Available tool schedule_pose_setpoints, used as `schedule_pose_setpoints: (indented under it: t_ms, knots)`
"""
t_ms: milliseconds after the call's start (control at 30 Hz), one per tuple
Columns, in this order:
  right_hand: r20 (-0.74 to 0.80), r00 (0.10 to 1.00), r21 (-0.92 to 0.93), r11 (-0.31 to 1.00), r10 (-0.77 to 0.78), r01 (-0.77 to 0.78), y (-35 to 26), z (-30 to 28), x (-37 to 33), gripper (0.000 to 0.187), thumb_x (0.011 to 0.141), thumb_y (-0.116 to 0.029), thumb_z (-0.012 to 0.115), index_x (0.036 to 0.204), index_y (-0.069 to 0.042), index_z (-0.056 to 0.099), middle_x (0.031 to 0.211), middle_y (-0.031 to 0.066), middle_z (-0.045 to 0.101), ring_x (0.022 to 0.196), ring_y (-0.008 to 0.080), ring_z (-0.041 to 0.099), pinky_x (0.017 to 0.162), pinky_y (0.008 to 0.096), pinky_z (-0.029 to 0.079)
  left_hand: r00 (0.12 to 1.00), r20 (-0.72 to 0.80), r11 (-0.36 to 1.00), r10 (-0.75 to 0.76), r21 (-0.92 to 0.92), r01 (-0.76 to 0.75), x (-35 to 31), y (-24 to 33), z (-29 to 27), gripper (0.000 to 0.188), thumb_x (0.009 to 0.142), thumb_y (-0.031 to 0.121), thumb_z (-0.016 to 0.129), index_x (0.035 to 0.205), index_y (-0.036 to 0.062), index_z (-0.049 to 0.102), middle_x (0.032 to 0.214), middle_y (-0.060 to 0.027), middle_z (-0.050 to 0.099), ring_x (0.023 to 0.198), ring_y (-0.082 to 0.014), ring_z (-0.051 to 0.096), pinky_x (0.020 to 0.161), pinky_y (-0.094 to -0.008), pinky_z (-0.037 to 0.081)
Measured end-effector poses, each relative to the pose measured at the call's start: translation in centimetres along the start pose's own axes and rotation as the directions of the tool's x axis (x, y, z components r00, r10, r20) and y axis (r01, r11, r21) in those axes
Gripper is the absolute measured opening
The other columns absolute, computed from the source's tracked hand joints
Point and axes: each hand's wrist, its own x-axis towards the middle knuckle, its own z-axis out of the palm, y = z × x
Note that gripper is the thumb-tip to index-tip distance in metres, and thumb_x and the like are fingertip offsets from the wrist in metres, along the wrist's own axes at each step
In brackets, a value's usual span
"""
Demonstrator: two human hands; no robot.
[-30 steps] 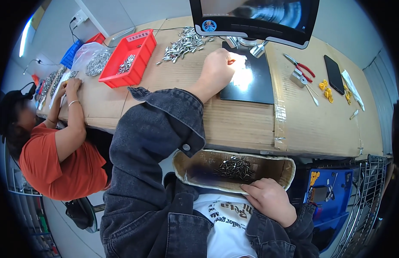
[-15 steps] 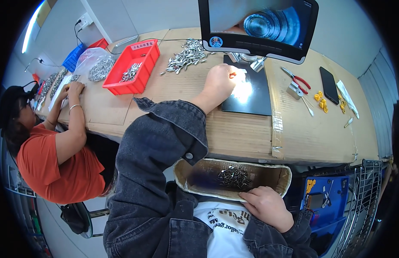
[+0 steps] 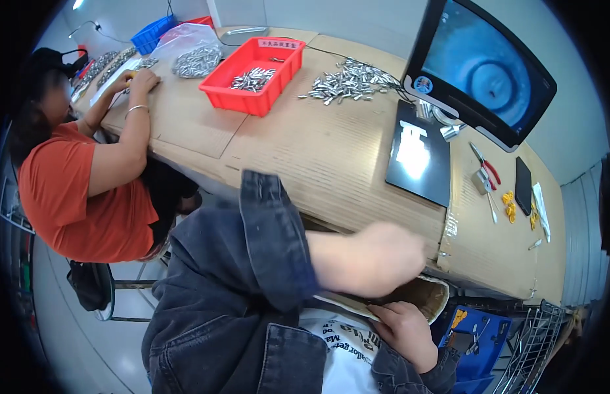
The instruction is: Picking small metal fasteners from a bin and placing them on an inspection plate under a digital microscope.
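My left hand (image 3: 380,258) is over the long cardboard box (image 3: 439,292) at my lap. It is smeared by motion, and its fingers and anything in them cannot be made out. At the box's near edge, my right hand (image 3: 405,333) grips the rim with its fingers curled over it. My left arm covers most of the box's inside. On the table, a black mat (image 3: 398,172) lies under a bright light with a glare patch. The screen (image 3: 485,79) above it displays a magnified blue ring shape. A pile of small metal parts (image 3: 351,80) lies left of the screen.
A red bin (image 3: 236,102) with metal parts stands left of the pile. At the right lie red-handled pliers (image 3: 490,174), a metal block (image 3: 480,181), yellow pieces (image 3: 508,206) and a phone (image 3: 523,186). Another person (image 3: 88,190) works at the far left.
My left hand has drawn back from the lit mat to over the box. My view has turned left. The screen's picture has changed from a ribbed part to a ring shape.
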Motion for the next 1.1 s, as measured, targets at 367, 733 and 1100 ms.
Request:
schedule_pose_setpoints:
  t_ms: [367,733,1100]
  knots:
    - [0.113,0.985,-0.047,0.99,-0.128,0.134,2.6,2.1,-0.2,0.028,0.087,-0.011,0.062,0.114,-0.003,0.066,0.094,0.0153,0.066,0.08,0.0334,0.061,0.072,0.0366,0.048,0.97,-0.177,0.985,-0.169,-0.057,0.161,-3.0,-2.7,-1.3,0.016,0.077,0.015,0.063,0.072,-0.001,0.064,0.071,-0.0173,0.062,0.061,-0.0344,0.061,0.057,-0.0407,0.052]
    - [0.134,0.982,-0.072,0.987,-0.133,0.143,2.5,1.9,-0.1,0.029,0.088,-0.013,0.061,0.116,-0.004,0.066,0.092,0.0146,0.066,0.079,0.033,0.061,0.071,0.0362,0.048,0.701,-0.415,0.689,-0.58,0.209,0.694,-4.7,-15.2,-4.5,0.055,0.087,0.015,0.054,0.134,-0.0103,0.039,0.137,-0.0474,0.028,0.125,-0.0552,0.041,0.103,-0.0498,0.04]
    - [0.066,0.993,-0.052,0.994,-0.097,0.101,-1.1,-0.1,1.5,0.028,0.081,-0.013,0.066,0.108,-0.006,0.069,0.085,0.0085,0.065,0.076,0.0291,0.06,0.07,0.0366,0.047,0.69,-0.423,0.765,-0.587,-0.012,0.644,-7.1,-20.5,-3.1,0.037,0.087,0.019,0.055,0.114,-0.0061,0.054,0.113,-0.0269,0.058,0.104,-0.0405,0.057,0.092,-0.0486,0.046]
